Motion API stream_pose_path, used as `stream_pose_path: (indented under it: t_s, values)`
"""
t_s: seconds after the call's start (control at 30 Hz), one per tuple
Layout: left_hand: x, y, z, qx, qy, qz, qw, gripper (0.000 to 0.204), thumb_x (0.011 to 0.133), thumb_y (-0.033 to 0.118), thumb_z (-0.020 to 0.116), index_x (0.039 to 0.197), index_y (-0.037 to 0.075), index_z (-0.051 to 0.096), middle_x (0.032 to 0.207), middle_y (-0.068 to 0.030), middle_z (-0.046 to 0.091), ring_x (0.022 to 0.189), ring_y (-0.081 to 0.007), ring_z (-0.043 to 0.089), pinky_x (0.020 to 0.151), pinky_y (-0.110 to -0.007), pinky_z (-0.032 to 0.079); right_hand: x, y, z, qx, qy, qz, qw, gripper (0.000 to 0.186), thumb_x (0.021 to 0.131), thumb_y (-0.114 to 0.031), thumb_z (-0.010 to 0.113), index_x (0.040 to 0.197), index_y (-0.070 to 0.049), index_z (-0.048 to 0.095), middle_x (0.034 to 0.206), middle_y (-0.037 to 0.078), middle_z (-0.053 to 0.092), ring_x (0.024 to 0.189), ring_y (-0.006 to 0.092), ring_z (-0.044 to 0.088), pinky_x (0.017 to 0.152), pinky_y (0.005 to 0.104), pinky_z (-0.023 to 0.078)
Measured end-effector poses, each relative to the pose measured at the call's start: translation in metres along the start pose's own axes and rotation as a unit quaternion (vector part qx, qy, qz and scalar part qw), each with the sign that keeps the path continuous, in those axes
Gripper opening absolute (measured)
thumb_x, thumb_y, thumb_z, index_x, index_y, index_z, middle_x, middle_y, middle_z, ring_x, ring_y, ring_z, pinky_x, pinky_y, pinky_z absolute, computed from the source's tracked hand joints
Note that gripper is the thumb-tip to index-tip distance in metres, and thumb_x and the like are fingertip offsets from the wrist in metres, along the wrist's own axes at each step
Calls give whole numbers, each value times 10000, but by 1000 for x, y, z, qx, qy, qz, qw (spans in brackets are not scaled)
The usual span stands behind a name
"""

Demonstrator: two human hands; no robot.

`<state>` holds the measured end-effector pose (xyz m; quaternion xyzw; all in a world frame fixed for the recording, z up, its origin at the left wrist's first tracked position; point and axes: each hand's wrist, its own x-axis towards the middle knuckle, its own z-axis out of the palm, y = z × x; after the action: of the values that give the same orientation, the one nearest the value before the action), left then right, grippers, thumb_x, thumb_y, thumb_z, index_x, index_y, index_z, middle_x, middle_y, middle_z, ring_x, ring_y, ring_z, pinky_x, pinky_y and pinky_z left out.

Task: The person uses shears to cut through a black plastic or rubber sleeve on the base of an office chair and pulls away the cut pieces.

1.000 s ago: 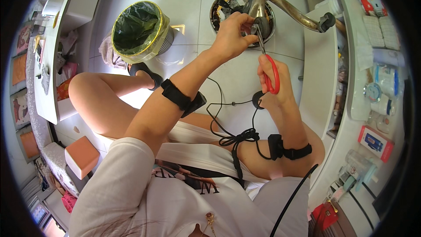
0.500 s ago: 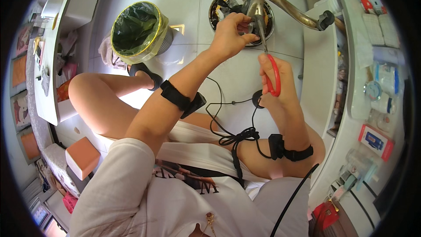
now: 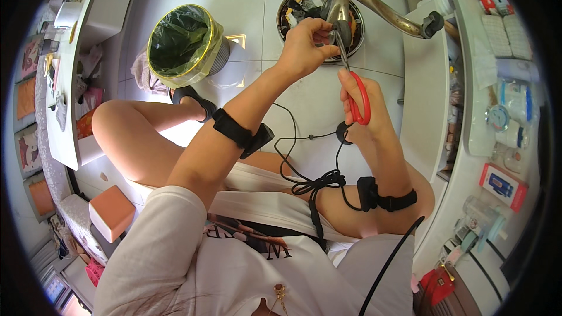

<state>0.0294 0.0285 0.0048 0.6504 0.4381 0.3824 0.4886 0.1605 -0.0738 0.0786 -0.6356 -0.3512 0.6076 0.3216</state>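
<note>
My right hand [image 3: 364, 96] grips a pair of scissors [image 3: 363, 100] by its red handles, blades pointing away from me. The blades reach up beside my left hand [image 3: 307, 48], close to the dark caster [image 3: 344, 32] at the end of a metal chair-base leg. My left thumb and fingers are bent together in a pinch near the blade tips. What they hold is too small and too hidden to name. Under that leg lies a round dark-rimmed container [image 3: 282, 28] with black and pale scraps inside, partly covered by the leg and my hand.
A waste bin [image 3: 219, 57] lined with a greenish bag stands to the left. The bronze-coloured chair base [image 3: 380, 9] spreads across the top, another caster [image 3: 432, 24] at right. Black cables [image 3: 319, 182] lie over my lap. White cabinets flank both sides, the right one carrying packages and bottles.
My right hand and the scissors have shifted slightly left, bringing the blades nearer my left fingers. My left hand stays pinched beside the caster.
</note>
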Motion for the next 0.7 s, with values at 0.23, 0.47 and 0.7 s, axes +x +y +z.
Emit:
stream_pose_path:
  t_s: [0.23, 0.47, 0.7]
  values:
    - [-1, 0, -1, 6, 5, -1, 1000, 497, 643, 77, 780, 1062, -34, 537, 888, -66, 594, 816, -142, 574, 751, -266, 489, 4, 8, 0, 10, -8, 2, 1000, 556, 787, -548, 590, 594, -38, 480, 498, 8, 423, 335, 81, 404, 330, 198, 331]
    - [0, -2, -1, 2, 0, 0, 1000, 493, 634, 87, 785, 1048, -26, 542, 889, -66, 592, 816, -144, 569, 755, -270, 484, 4, 7, 1, -16, 2, -8, 1000, 575, 784, -558, 586, 599, -22, 490, 501, 16, 423, 336, 81, 401, 325, 201, 332]
    - [0, 1, -3, 9, -1, 2, 1000, 493, 638, 100, 790, 1044, -31, 542, 893, -70, 594, 814, -144, 570, 757, -274, 484, 3, 7, 2, -43, 26, 4, 999, 531, 793, -492, 619, 589, -19, 492, 507, 12, 427, 344, 75, 398, 323, 205, 340]
